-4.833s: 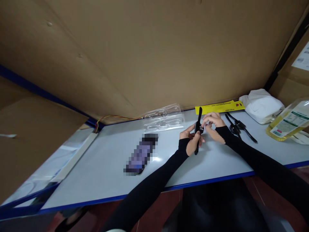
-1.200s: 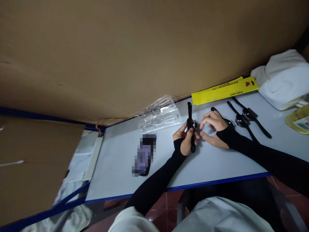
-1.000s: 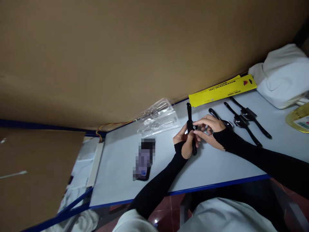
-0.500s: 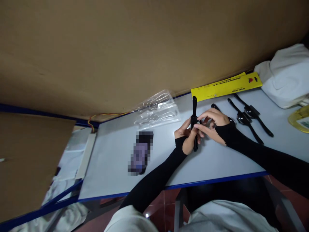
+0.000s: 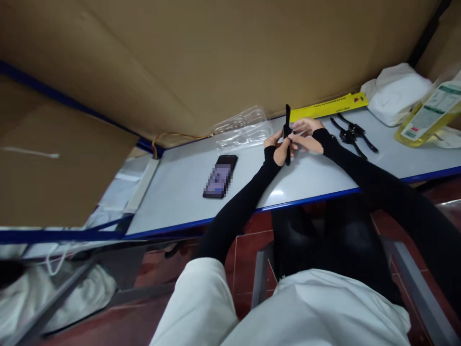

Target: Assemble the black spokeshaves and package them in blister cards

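Angled inward, the left hand [image 5: 278,150] clasps a black tool [image 5: 287,129]; the right hand [image 5: 308,134] pinches at its middle

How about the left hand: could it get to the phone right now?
Probably yes: nothing seems to lie between the left hand and the phone. But that hand is holding a black tool, so it would likely have to let go first.
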`<control>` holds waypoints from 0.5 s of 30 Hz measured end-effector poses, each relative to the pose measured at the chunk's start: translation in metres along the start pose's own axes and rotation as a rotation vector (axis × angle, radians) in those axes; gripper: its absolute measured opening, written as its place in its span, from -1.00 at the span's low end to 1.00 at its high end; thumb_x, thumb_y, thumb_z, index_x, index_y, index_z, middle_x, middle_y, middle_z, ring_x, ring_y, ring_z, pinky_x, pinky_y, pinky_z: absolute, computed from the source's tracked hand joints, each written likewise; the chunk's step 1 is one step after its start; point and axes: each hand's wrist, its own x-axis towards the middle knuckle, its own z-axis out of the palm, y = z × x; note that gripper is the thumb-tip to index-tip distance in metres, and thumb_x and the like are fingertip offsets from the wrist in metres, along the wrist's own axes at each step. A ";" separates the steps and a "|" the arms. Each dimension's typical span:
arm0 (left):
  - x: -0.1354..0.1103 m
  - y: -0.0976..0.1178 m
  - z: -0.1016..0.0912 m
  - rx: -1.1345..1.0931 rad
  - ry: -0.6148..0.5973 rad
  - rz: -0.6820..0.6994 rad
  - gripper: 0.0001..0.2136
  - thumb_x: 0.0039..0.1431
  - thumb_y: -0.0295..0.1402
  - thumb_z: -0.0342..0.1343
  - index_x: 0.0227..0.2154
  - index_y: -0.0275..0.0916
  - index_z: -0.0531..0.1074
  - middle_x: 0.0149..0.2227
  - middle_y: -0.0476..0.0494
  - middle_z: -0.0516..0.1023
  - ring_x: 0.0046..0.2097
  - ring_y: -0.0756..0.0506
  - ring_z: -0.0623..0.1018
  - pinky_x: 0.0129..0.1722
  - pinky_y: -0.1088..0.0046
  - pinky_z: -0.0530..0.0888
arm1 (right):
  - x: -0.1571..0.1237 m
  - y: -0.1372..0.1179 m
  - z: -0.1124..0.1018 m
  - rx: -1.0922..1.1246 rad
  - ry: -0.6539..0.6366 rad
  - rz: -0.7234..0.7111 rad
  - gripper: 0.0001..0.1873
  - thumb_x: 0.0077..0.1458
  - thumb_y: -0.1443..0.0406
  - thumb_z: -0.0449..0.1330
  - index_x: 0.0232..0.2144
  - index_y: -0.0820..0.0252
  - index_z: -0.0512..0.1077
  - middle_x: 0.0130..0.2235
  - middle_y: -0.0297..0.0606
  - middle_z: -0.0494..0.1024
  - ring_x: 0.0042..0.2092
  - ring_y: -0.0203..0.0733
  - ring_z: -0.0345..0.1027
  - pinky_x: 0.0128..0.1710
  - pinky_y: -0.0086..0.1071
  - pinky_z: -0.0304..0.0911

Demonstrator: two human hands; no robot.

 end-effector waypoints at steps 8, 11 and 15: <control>-0.001 0.004 0.001 0.089 -0.072 -0.011 -0.55 0.18 -0.18 0.38 0.01 -0.41 0.55 -0.56 -0.05 0.59 -0.67 0.04 0.41 -0.64 0.50 0.28 | -0.001 0.006 0.004 0.077 0.098 0.115 -0.81 0.18 0.41 0.33 -0.12 0.24 0.52 -0.23 -0.22 0.66 -0.43 -0.28 0.50 -0.57 -0.47 0.33; 0.000 0.001 0.003 0.117 -0.067 -0.004 -0.55 0.20 -0.18 0.36 0.02 -0.43 0.55 -0.56 -0.05 0.58 -0.66 0.05 0.42 -0.61 0.51 0.32 | 0.000 0.007 0.002 0.100 0.102 0.142 -0.67 0.11 0.33 0.45 -0.10 0.23 0.48 -0.33 -0.28 0.62 -0.51 -0.28 0.46 -0.62 -0.48 0.29; 0.002 -0.001 0.001 0.139 -0.064 0.000 -0.52 0.19 -0.22 0.37 0.08 -0.43 0.56 -0.57 -0.02 0.55 -0.66 0.03 0.41 -0.61 0.51 0.32 | 0.005 0.009 0.010 0.185 0.077 0.180 -0.71 0.15 0.30 0.44 -0.17 0.18 0.41 -0.49 -0.38 0.53 -0.60 -0.29 0.36 -0.65 -0.44 0.30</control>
